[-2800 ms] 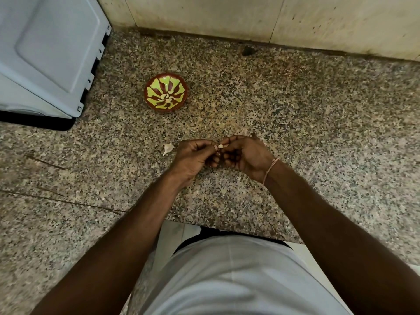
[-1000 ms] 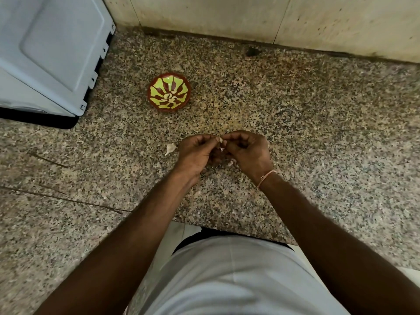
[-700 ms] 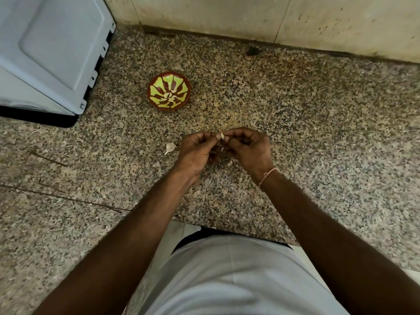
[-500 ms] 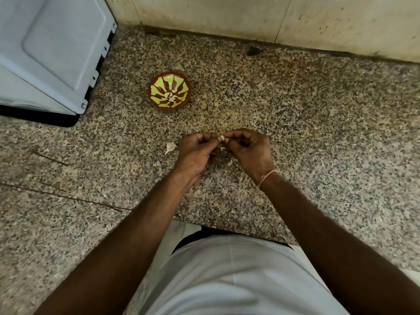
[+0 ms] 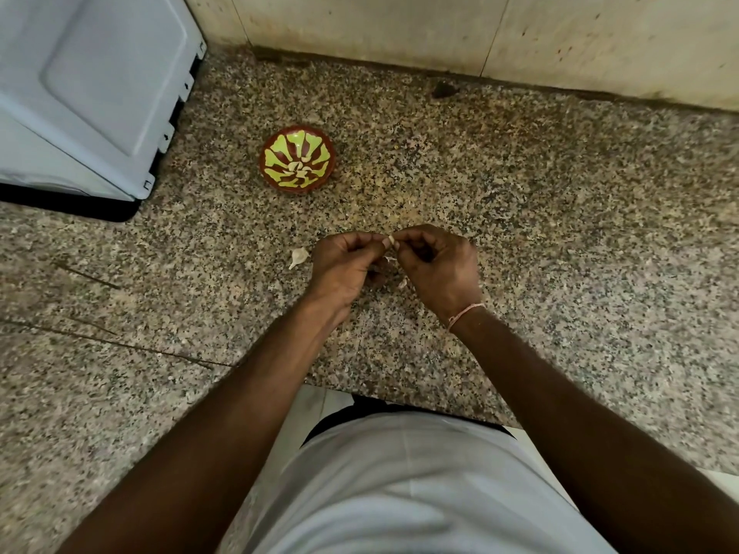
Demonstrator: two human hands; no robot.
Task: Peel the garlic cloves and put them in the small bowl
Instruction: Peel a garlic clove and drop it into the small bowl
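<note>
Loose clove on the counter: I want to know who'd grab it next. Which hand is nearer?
Left. The left hand sits just right of the loose clove, apart from it; the right hand lies farther right, beyond the left.

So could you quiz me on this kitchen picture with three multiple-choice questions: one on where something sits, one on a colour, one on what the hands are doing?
1. Where does the loose garlic clove lie?
A. On the counter, left of the left hand
B. Inside the small bowl
C. Against the wall

2. What colours is the small bowl?
A. Blue and white
B. Red-brown and yellow-green
C. Plain black

3. What are the hands doing?
A. Lying flat on the counter
B. Lifting the bowl
C. Both pinching one garlic clove in the hands

Answers: 1 A, it lies on the speckled stone beside the left hand. 2 B, a yellow-green petal pattern on red-brown. 3 C, the fingertips of the left hand and right hand meet on it.
</note>
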